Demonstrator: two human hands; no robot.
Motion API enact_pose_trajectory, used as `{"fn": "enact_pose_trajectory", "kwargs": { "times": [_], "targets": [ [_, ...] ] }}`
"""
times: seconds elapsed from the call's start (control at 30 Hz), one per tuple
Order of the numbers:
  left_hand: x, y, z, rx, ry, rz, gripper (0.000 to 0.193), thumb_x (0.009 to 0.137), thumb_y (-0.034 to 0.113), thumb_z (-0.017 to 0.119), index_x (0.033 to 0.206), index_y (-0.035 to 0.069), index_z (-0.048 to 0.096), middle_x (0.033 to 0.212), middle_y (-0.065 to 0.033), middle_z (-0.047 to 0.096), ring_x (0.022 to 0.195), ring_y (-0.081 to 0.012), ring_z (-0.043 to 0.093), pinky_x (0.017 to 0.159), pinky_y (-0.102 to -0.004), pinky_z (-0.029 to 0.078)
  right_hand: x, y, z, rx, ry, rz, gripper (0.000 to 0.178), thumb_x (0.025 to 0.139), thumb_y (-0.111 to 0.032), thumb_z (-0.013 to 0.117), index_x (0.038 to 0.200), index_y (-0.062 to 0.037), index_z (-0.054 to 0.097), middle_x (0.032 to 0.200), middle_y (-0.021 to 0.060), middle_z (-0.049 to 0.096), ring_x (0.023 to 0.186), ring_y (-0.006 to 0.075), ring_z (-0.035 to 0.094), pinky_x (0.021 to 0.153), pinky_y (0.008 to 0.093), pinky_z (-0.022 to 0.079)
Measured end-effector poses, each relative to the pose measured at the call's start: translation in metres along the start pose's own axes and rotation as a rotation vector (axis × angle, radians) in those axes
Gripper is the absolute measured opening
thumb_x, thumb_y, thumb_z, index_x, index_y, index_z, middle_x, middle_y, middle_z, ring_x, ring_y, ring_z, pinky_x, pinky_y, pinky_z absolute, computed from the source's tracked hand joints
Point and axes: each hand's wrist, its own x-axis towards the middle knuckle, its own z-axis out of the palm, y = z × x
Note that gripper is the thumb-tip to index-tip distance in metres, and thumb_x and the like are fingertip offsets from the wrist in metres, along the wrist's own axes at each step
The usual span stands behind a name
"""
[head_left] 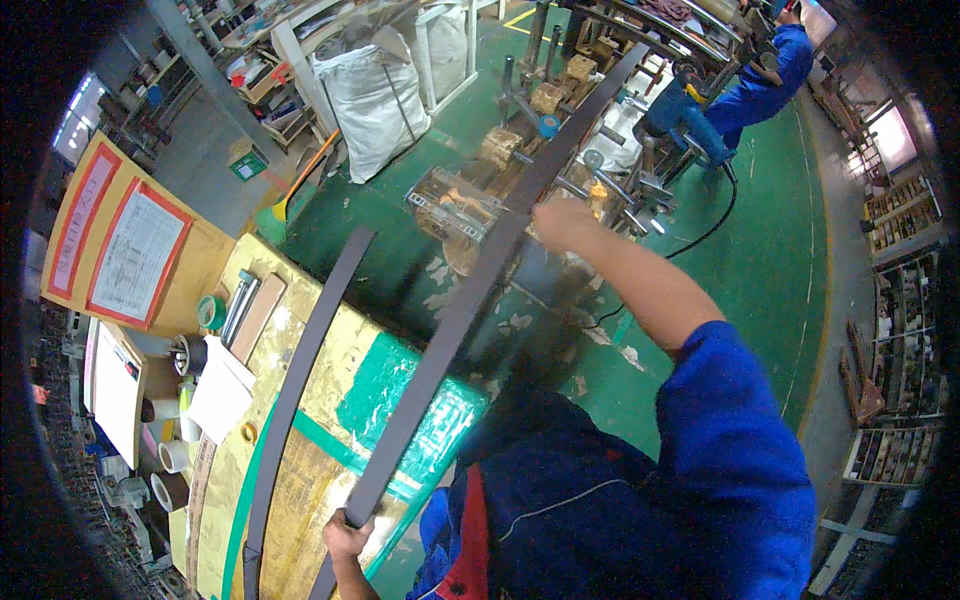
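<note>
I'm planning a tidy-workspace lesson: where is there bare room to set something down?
Bench, between the loose strip and the strip in the left hand, below the green tape; floor between the cable and the white line. The bench's left side is crowded with paper, tape roll and rods.

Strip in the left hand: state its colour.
The strip is dark grey, best seen in the head view.

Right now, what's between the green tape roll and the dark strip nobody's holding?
The head view shows grey rods and a brown board between roll and strip.
</note>
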Motion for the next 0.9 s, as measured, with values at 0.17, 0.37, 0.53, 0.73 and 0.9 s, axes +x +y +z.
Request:
{"fn": "enact_pose_trajectory", "kwargs": {
  "times": [0.17,0.37,0.53,0.73,0.9],
  "targets": [
    [-0.044,-0.041,0.008,0.03,-0.033,0.106,0.046,0.061,0.044,0.083,0.077,0.004,0.065,0.069,-0.0207,0.067,0.068,-0.0406,0.069,0.063,-0.0485,0.057,-0.004,0.016,0.103,-0.078,-0.145,0.013,0.026,0.078,-0.018,0.074,0.101,-0.0086,0.081,0.11,0.0144,0.077,0.103,0.0325,0.074,0.082,0.05,0.06],
    [-0.062,-0.078,-0.037,0.121,-0.219,0.05,0.042,0.063,0.033,0.078,0.09,0.002,0.068,0.076,-0.0195,0.071,0.071,-0.0394,0.071,0.067,-0.0472,0.058,-0.082,0.083,0.158,1.228,-0.073,0.377,0.023,0.096,-0.023,0.068,0.107,-0.0036,0.063,0.088,0.0113,0.068,0.067,0.0173,0.067,0.058,0.0356,0.057],
    [-0.041,-0.081,-0.078,-0.032,-0.365,0.102,0.051,0.064,0.018,0.073,0.111,-0.001,0.064,0.086,-0.0244,0.071,0.078,-0.0417,0.07,0.073,-0.0443,0.058,-0.152,0.029,0.134,1.762,0.093,0.286,0.023,0.091,-0.019,0.075,0.1,-0.0062,0.058,0.088,0.0075,0.068,0.071,0.0182,0.069,0.067,0.0323,0.06],
    [-0.049,-0.066,-0.116,-0.237,-0.507,-0.099,0.03,0.079,0.001,0.062,0.107,-0.005,0.07,0.078,-0.011,0.069,0.073,-0.0218,0.065,0.069,-0.035,0.052,-0.154,-0.052,0.102,2.339,0.365,-0.061,0.039,0.087,-0.009,0.074,0.12,-0.0026,0.056,0.134,0.0152,0.06,0.108,0.0241,0.067,0.092,0.0425,0.061],
    [-0.08,-0.044,-0.127,-0.179,-0.357,-0.106,0.02,0.08,0.005,0.069,0.098,-0.002,0.073,0.076,-0.01,0.069,0.071,-0.017,0.063,0.066,-0.0333,0.051,-0.171,-0.037,0.077,2.25,0.419,-0.243,0.038,0.088,-0.003,0.072,0.122,-0.008,0.057,0.123,0.009,0.055,0.113,0.0213,0.062,0.087,0.0426,0.063]
  ]
}}
